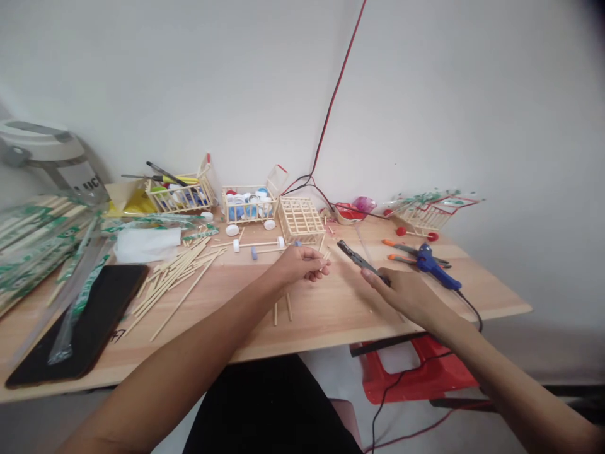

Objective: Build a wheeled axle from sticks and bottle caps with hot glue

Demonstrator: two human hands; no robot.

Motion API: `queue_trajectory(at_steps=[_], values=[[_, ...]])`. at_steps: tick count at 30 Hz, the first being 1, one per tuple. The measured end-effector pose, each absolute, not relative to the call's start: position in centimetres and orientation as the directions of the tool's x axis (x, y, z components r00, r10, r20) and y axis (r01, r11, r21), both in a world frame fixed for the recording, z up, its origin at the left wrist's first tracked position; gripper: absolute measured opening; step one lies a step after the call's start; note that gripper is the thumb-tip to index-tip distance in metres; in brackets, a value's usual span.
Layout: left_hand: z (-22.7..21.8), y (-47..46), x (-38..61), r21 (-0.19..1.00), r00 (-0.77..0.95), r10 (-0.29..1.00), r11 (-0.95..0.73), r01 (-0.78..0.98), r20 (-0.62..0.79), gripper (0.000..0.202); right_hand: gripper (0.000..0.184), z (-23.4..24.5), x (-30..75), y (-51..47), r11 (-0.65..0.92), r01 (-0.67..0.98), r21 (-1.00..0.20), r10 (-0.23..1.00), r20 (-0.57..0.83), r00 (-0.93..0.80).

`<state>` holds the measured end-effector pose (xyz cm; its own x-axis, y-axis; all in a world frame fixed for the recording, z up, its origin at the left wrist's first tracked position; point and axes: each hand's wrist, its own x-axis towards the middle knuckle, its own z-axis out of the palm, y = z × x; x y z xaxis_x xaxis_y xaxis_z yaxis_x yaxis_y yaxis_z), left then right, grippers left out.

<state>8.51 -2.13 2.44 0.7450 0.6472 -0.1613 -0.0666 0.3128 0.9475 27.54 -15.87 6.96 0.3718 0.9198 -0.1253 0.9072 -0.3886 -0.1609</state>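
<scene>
Over the middle of the table, my left hand (302,263) is closed in a pinch on a short, thin wooden stick (326,255). My right hand (401,289) grips a pair of dark pliers (357,255), whose jaws point up and left, a little apart from the left hand. Their handles are mostly hidden in my palm. Just behind the left hand stands a lattice box of sticks (302,221). Two stick pieces (289,307) lie below my left wrist. Stick axles with bottle-cap wheels (258,244) rest to its left.
Loose sticks (174,277) and a black phone-like slab (80,321) lie left. Small stick carts (250,205) holding caps stand along the wall; another cart (420,214) has red wheels. A blue glue gun (432,261) with a cord lies right. A red stool (416,372) is below.
</scene>
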Motion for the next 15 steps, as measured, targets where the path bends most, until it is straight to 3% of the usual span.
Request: queue_trajectory(at_steps=[3, 7, 15], values=[[2.8, -1.8, 8.3, 0.945, 0.692, 0.708, 0.303, -0.120, -0.139, 0.015, 0.066, 6.7, 26.5, -16.2, -0.396, 0.918, -0.030, 0.907, -0.167, 0.386], [3.4, -1.7, 8.0, 0.932, 0.648, 0.754, 0.301, -0.201, -0.103, 0.017, 0.061, 6.2, 24.3, -16.7, -0.366, 0.930, 0.004, 0.920, -0.151, 0.363], [4.4, -1.6, 7.8, 0.915, 0.596, 0.796, 0.313, -0.254, -0.106, 0.008, 0.065, 4.3, 24.7, -14.2, -0.525, 0.849, 0.058, 0.851, -0.003, 0.526]])
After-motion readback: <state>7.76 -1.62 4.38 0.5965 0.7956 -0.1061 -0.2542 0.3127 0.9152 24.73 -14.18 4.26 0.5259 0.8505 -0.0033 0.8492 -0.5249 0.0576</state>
